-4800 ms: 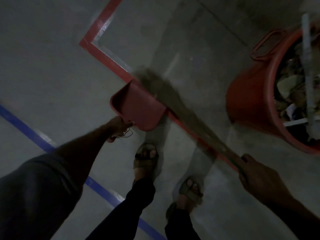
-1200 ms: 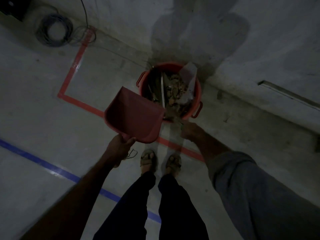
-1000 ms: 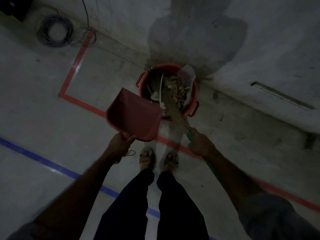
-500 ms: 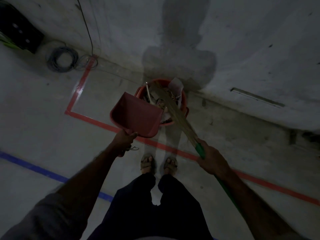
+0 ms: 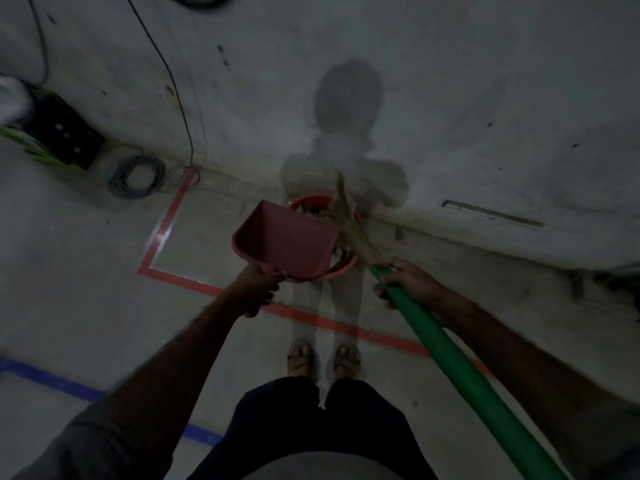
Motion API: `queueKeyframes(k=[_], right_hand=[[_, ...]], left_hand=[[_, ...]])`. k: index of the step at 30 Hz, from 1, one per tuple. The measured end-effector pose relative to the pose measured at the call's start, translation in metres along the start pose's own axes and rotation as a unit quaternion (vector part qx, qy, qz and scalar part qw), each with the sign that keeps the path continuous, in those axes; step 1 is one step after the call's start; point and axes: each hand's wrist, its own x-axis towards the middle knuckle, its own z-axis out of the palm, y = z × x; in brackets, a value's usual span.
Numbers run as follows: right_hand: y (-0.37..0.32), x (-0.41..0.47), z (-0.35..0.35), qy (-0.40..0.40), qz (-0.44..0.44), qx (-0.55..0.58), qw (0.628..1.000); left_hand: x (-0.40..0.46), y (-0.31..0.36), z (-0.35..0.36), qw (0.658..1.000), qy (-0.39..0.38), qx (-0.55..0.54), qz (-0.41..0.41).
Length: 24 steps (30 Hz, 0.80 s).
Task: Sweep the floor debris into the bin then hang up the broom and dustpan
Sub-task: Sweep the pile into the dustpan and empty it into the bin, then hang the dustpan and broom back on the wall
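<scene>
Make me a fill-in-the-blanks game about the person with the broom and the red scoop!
1. The left hand holds a red ____.
2. The right hand grips a broom handle coloured ____.
3. The dustpan is held over the red ____.
4. The floor tape at lower left is ____.

Missing words: dustpan; green; bin; blue

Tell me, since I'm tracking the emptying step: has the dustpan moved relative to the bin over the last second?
Yes. The dustpan now overlaps the bin's left rim; earlier it sat lower-left.
</scene>
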Motion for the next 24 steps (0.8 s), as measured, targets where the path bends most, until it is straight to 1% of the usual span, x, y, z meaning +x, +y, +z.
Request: queueKeyframes(k=[2, 3, 4, 6, 7, 9, 10, 11, 13, 15, 17, 19, 21, 22, 24], right_hand=[[-0.028, -0.005, 0.005, -0.023, 0.031, 0.110, 0.993], [-0.041, -0.008, 0.007, -0.027, 0.046, 0.178, 0.983], [-0.053, -0.014, 0.011, -0.029, 0.050, 0.234, 0.971], [-0.067, -0.022, 0.014, -0.025, 0.028, 0.323, 0.946], [-0.074, -0.027, 0.016, -0.019, 0.006, 0.369, 0.929], [-0.085, -0.034, 0.016, -0.030, -0.027, 0.483, 0.875], [-0.096, -0.041, 0.016, -0.032, -0.042, 0.515, 0.855], [-0.108, -0.049, 0.015, -0.022, -0.053, 0.531, 0.845], [-0.132, -0.067, 0.012, -0.026, -0.086, 0.547, 0.833], [-0.150, -0.086, 0.003, -0.046, -0.100, 0.558, 0.823], [-0.164, -0.108, -0.004, -0.086, -0.119, 0.553, 0.820], [-0.179, -0.128, -0.010, -0.113, -0.164, 0.544, 0.815], [-0.198, -0.147, -0.016, -0.096, -0.220, 0.498, 0.833], [-0.207, -0.158, -0.020, -0.063, -0.248, 0.443, 0.859], [-0.224, -0.181, -0.028, 0.039, -0.292, 0.270, 0.917]], left_hand=[[-0.007, 0.018, -0.007, 1.000, -0.022, 0.007, 0.012], [-0.010, 0.028, -0.012, 0.999, -0.031, 0.015, 0.017], [-0.015, 0.039, -0.017, 0.999, -0.039, 0.029, 0.018], [-0.027, 0.064, -0.028, 0.996, -0.052, 0.070, 0.018], [-0.035, 0.078, -0.034, 0.994, -0.058, 0.090, 0.016], [-0.050, 0.108, -0.047, 0.988, -0.068, 0.136, 0.014], [-0.057, 0.124, -0.053, 0.984, -0.073, 0.164, 0.018], [-0.065, 0.140, -0.059, 0.978, -0.076, 0.191, 0.028], [-0.085, 0.172, -0.072, 0.967, -0.078, 0.237, 0.051], [-0.111, 0.207, -0.082, 0.960, -0.084, 0.256, 0.081], [-0.135, 0.241, -0.090, 0.950, -0.092, 0.274, 0.116], [-0.155, 0.277, -0.095, 0.937, -0.090, 0.304, 0.147], [-0.171, 0.312, -0.096, 0.933, -0.082, 0.306, 0.173], [-0.181, 0.329, -0.094, 0.929, -0.070, 0.310, 0.190], [-0.204, 0.361, -0.084, 0.912, -0.041, 0.335, 0.234]])
